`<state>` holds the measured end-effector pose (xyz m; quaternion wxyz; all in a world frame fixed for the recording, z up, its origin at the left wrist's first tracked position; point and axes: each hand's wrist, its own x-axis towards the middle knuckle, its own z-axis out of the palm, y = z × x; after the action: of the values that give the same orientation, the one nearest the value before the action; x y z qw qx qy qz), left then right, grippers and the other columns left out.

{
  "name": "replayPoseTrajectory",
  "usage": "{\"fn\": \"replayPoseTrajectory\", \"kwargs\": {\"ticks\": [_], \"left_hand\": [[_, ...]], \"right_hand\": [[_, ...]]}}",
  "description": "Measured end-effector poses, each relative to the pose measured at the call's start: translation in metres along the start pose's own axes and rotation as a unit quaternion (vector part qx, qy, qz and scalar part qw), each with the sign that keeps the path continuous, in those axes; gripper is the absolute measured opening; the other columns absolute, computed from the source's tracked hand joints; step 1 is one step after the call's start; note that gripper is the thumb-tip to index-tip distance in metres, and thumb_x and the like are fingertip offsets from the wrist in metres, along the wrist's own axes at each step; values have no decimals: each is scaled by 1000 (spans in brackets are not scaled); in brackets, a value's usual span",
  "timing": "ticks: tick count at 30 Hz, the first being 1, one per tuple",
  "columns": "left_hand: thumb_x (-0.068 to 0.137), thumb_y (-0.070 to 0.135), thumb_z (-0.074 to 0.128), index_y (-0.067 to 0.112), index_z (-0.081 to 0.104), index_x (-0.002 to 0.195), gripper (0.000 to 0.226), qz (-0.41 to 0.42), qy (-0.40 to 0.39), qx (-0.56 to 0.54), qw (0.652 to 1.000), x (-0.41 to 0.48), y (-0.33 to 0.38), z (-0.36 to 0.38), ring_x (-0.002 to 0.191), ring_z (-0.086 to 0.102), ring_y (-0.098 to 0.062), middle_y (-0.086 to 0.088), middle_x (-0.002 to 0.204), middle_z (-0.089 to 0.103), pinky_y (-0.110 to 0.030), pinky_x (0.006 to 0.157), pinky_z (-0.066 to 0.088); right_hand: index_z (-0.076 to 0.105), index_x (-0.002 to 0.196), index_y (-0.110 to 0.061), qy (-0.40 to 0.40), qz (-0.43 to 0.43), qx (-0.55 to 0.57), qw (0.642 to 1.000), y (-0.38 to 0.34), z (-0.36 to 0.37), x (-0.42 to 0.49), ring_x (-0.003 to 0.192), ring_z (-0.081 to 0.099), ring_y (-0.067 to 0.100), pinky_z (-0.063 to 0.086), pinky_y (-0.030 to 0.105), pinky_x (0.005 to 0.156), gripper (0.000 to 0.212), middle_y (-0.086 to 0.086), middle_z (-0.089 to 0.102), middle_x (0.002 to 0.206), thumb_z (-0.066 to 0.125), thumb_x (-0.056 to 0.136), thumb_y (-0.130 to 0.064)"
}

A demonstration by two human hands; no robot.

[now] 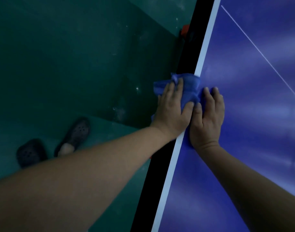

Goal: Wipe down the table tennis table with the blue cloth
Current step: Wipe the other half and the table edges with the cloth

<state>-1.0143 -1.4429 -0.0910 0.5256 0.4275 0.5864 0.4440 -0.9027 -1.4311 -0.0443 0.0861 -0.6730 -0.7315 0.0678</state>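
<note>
Left hand (171,111), right hand (208,118) flat on blue cloth (191,84), seemingly; table (243,156) edge, green floor (76,64)

Nothing readable here, honestly. The table tennis table (243,114) only shows plain white lines, and the blue cloth (191,84) has no label or lettering I can make out.

A dim indoor games or sports room, shown by the blue table tennis table (243,114) and green painted floor (68,64).
</note>
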Motion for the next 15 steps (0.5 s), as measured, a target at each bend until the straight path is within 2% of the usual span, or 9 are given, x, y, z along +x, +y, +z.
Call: {"fn": "replayPoseTrajectory", "kwargs": {"ticks": [4, 8, 10, 12, 13, 15], "left_hand": [[95, 44, 39, 6, 24, 157, 74, 23, 18, 0, 1000, -73, -25, 6, 153, 14, -24, -9, 164, 16, -58, 120, 22], [104, 52, 34, 21, 7, 161, 71, 60, 35, 23, 997, -107, -35, 10, 155, 10, -20, -5, 169, 9, -61, 115, 30], [101, 51, 39, 38, -8, 159, 75, 56, 0, 15, 998, -98, -28, 1, 156, 0, -14, 10, 169, -6, -59, 120, 22], [99, 58, 33, 55, -23, 148, 75, 18, -62, -2, 998, -84, -19, -6, 152, -15, -4, 26, 161, -23, -51, 125, 9], [99, 61, 28, 56, -25, 147, 72, 14, -68, -8, 998, -73, -15, -7, 152, -17, -3, 25, 161, -25, -49, 125, 7], [99, 60, 28, 38, -13, 156, 74, 25, -29, -8, 999, -36, -7, -4, 154, -10, -10, 9, 167, -15, -51, 125, 9]], "right_hand": [[45, 149, -15, -10, 6, 7, 1000, -3, 1, 0, 151, 21, 30, 14, 43, 123, 62, 10, 30, 161, 35, 96, -46], [57, 133, -6, 9, -9, 14, 1000, 1, -3, 2, 140, 35, 36, 24, 42, 117, 55, 18, 44, 148, 43, 94, -43], [61, 116, -4, -5, -40, 26, 999, 2, -13, 29, 126, 42, 40, 27, 37, 109, 46, 22, 51, 130, 45, 93, -41], [59, 110, -4, -28, -59, 27, 997, 2, -19, 67, 123, 43, 39, 25, 29, 108, 41, 22, 50, 125, 43, 95, -39], [58, 114, -4, -33, -72, 26, 997, 3, -18, 88, 127, 42, 37, 23, 24, 111, 41, 21, 49, 130, 44, 96, -37], [57, 124, -3, -30, -77, 40, 996, 2, -11, 126, 136, 38, 31, 18, 14, 113, 45, 19, 44, 141, 43, 97, -36]]}}
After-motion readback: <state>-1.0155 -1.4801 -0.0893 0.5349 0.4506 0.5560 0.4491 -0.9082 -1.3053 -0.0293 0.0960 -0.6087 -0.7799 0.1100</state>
